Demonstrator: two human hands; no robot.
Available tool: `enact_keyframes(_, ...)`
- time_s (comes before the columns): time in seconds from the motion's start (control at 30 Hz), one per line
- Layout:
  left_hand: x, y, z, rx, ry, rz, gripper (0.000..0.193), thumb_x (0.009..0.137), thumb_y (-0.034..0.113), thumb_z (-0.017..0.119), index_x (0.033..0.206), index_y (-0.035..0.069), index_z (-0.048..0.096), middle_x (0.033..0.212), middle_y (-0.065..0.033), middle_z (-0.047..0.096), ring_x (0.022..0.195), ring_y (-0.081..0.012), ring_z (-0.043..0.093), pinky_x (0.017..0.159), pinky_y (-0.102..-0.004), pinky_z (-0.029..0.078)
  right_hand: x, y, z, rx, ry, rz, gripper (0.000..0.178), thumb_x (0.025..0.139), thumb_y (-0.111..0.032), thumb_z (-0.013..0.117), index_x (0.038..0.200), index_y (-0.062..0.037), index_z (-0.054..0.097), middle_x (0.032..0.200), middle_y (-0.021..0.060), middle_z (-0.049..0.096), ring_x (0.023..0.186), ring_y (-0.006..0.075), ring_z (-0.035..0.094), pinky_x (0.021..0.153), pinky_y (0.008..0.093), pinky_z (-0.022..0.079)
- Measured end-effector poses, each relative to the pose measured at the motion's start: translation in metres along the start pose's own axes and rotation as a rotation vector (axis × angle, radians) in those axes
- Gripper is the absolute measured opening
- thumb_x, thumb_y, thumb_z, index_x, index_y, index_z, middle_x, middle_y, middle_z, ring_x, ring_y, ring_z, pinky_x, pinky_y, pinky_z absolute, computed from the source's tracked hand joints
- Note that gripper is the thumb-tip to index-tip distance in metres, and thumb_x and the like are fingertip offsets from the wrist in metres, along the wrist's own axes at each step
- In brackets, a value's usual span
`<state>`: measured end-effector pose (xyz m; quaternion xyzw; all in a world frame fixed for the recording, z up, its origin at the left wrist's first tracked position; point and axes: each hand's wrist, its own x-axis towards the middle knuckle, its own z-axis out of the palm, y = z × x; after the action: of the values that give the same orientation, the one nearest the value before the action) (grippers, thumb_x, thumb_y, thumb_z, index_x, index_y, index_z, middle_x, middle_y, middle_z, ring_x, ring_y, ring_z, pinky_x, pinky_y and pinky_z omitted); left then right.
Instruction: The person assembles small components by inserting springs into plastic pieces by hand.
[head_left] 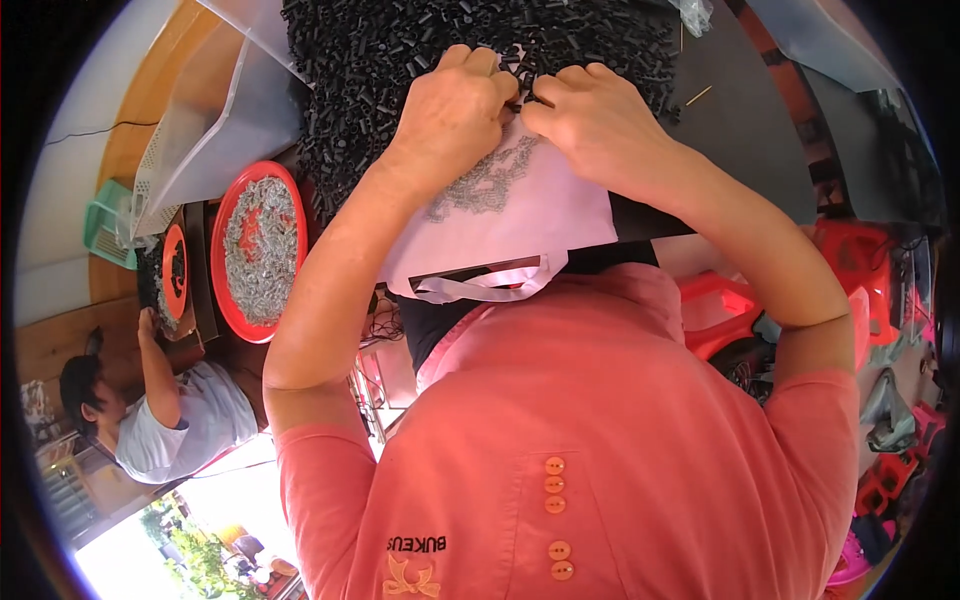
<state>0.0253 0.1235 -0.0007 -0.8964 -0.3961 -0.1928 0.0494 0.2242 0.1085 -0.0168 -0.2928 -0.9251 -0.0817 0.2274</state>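
My left hand (455,105) and my right hand (590,120) meet at the near edge of a big heap of small black tube pieces (400,50) on the table. Both hands have their fingers curled, and the fingertips pinch a small black piece (525,100) between them. Just below the hands lies a pale pink bag (530,215) holding a small pile of grey metal parts (485,185). My forearms come up from my salmon-coloured shirt (600,450).
A red round tray (222,250) of grey metal parts sits at the left, with a smaller orange tray (174,270) beyond it. A clear plastic bag (215,120) and a green basket (105,220) lie farther left. Another person (170,410) in white works at lower left. Red stools (860,260) stand at right.
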Motion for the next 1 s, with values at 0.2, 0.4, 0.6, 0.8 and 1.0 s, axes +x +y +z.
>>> enact_keyframes(0.2,0.004,0.002,0.001,0.017,0.006,0.035,0.009,0.074,0.008,0.068,0.081,0.005,0.064,0.087,-0.008,0.058,0.088,-0.0297,0.057,0.071,-0.0411,0.051,-0.002,0.002,0.008,-0.052,0.036,0.023,0.011,0.08,-0.014,0.058,0.083,-0.005,0.064,0.087,0.0085,0.064,0.084,0.0255,0.062,0.075,0.0373,0.045)
enact_keyframes(0.4,-0.005,0.01,-0.009,-0.297,0.107,-0.165,0.01,0.077,0.007,0.068,0.083,0.001,0.064,0.077,-0.0063,0.063,0.072,-0.0191,0.061,0.062,-0.0328,0.049,-0.001,0.014,-0.002,0.566,0.184,0.283,0.005,0.084,-0.004,0.058,0.088,-0.0017,0.058,0.083,0.0091,0.063,0.078,0.0221,0.063,0.072,0.0314,0.047)
enact_keyframes(0.6,-0.008,0.035,-0.03,-0.928,0.145,-0.583,0.008,0.078,0.004,0.069,0.083,-0.002,0.067,0.07,-0.0045,0.065,0.058,-0.0107,0.058,0.053,-0.0235,0.044,0.013,-0.001,-0.014,1.009,0.176,0.47,0.004,0.093,-0.004,0.057,0.092,-0.0008,0.057,0.081,0.0016,0.06,0.076,0.007,0.056,0.068,0.0249,0.047)
enact_keyframes(0.8,-0.023,0.047,-0.034,-1.285,0.318,-0.828,0.016,0.077,-0.002,0.071,0.093,-0.005,0.067,0.074,-0.0043,0.065,0.054,-0.0076,0.052,0.048,-0.0199,0.035,0.025,-0.022,-0.006,1.266,0.285,0.585,0.005,0.09,-0.003,0.059,0.088,0.0009,0.059,0.078,0.0053,0.063,0.069,0.0112,0.058,0.062,0.0263,0.047)
enact_keyframes(1.0,-0.045,0.051,-0.028,-1.478,0.49,-0.805,0.017,0.079,-0.002,0.073,0.094,-0.007,0.065,0.077,-0.0087,0.068,0.055,-0.009,0.054,0.048,-0.0208,0.039,0.029,-0.04,-0.009,1.458,0.238,0.668,0.004,0.092,-0.004,0.059,0.09,-0.0006,0.06,0.083,0.0039,0.063,0.072,0.0101,0.06,0.065,0.0243,0.05)
